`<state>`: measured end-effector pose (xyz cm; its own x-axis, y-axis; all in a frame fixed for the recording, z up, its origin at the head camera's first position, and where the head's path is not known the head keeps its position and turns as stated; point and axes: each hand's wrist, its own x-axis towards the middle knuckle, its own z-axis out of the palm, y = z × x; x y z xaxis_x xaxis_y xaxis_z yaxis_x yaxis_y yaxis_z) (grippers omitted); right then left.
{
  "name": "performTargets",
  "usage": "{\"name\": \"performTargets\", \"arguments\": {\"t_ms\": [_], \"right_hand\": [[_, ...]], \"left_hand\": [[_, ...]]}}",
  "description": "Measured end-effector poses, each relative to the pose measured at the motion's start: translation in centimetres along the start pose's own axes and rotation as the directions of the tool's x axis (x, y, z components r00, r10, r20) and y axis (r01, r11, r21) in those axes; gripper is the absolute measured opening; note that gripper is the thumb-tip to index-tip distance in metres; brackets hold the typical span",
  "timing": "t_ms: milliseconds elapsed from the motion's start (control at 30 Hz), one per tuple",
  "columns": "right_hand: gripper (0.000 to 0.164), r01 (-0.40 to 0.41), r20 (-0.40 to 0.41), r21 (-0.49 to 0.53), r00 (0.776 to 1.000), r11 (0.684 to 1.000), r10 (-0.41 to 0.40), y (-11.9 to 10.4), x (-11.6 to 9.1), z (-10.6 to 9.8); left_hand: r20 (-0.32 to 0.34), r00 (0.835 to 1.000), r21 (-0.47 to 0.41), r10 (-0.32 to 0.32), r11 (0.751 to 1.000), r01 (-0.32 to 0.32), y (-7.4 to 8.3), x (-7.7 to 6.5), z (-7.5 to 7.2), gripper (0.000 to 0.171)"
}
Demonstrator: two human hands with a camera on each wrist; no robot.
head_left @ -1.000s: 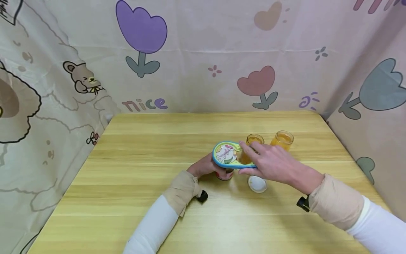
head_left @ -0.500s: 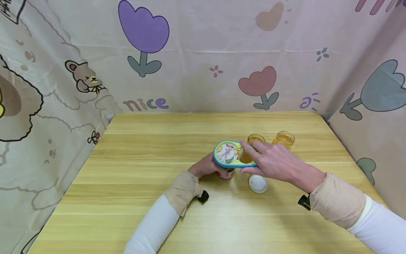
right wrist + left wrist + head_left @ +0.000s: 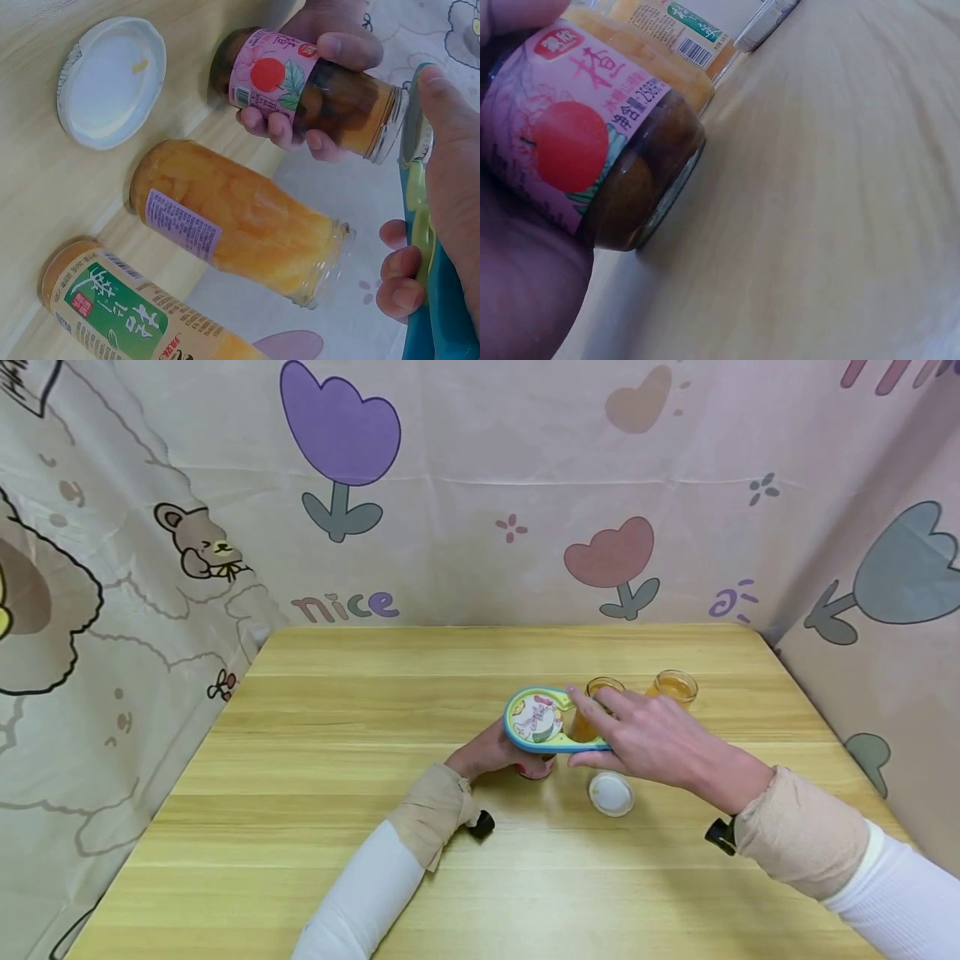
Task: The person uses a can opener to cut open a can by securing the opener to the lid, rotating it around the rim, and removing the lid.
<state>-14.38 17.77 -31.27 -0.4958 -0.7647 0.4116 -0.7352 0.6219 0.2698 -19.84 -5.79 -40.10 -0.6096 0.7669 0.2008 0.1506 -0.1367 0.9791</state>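
Observation:
My left hand point(image 3: 487, 753) grips a glass jar of dark fruit point(image 3: 270, 71) with a pink label, its fingers and thumb wrapped round the middle. My right hand point(image 3: 660, 739) holds a blue and yellow-green jar opener point(image 3: 555, 748) over that jar's top. A lid with a printed top point(image 3: 536, 718) sits in the opener's round end. From the right wrist, the jar's bare threaded glass rim shows right at the opener's underside. The left wrist view shows the jar's lower part close to the tabletop, slightly tilted.
Two lidless jars of orange fruit stand behind and right: a nearer one point(image 3: 232, 210) and a farther one with a green label point(image 3: 112, 307). A loose white lid point(image 3: 611, 794) lies on the wooden table point(image 3: 337, 710) below my right hand. Printed cloth point(image 3: 465, 527) hangs behind the table.
The opener with the lid has risen slightly, and less of the pink-labelled jar shows below it. Both hands keep their hold; the head view shifted a little.

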Motion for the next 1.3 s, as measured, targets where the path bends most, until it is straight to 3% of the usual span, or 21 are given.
{"name": "performTargets", "arguments": {"t_ms": [133,367,533,633,733,867,1067,1300], "right_hand": [[0.084,0.0,-0.002,-0.009,1.0,1.0,0.0,0.0,-0.1,-0.2],[0.084,-0.007,-0.001,-0.006,1.0,1.0,0.007,-0.1,-0.7,-0.5],[0.084,-0.03,-0.004,0.027,1.0,0.999,0.03,-0.4,-1.2,-0.5],[0.083,-0.042,0.002,0.037,0.999,0.998,0.042,-0.6,-1.6,-0.5],[0.085,-0.053,0.009,0.034,0.999,0.998,0.052,-0.8,-2.0,-0.4],[0.085,-0.053,0.007,0.032,0.999,0.998,0.053,-1.2,-2.7,-0.3],[0.082,-0.056,0.016,0.05,0.998,0.997,0.055,-2.0,-3.5,-0.1],[0.08,-0.105,0.064,0.125,0.993,0.987,0.097,-2.8,-4.3,0.2]], "left_hand": [[-0.005,0.997,0.051,0.076,0.996,-0.075,-0.7,0.2,-0.2,0.07],[-0.061,0.994,0.256,0.096,0.964,-0.077,-0.1,0.2,-0.3,0.061],[-0.106,0.986,0.4,0.13,0.913,-0.077,0.1,0.4,-0.3,0.066],[-0.155,0.98,0.468,0.126,0.883,-0.04,0.1,0.5,-0.2,0.063],[-0.218,0.972,0.464,0.085,0.885,0.027,0.1,0.6,0.0,0.054],[-0.282,0.959,0.402,0.029,0.911,0.09,0.1,0.6,0.2,0.047],[-0.299,0.954,0.36,0.012,0.927,0.101,0.2,0.6,0.2,0.041],[-0.306,0.952,0.323,-0.021,0.938,0.124,0.2,0.7,0.2,0.046]]}}
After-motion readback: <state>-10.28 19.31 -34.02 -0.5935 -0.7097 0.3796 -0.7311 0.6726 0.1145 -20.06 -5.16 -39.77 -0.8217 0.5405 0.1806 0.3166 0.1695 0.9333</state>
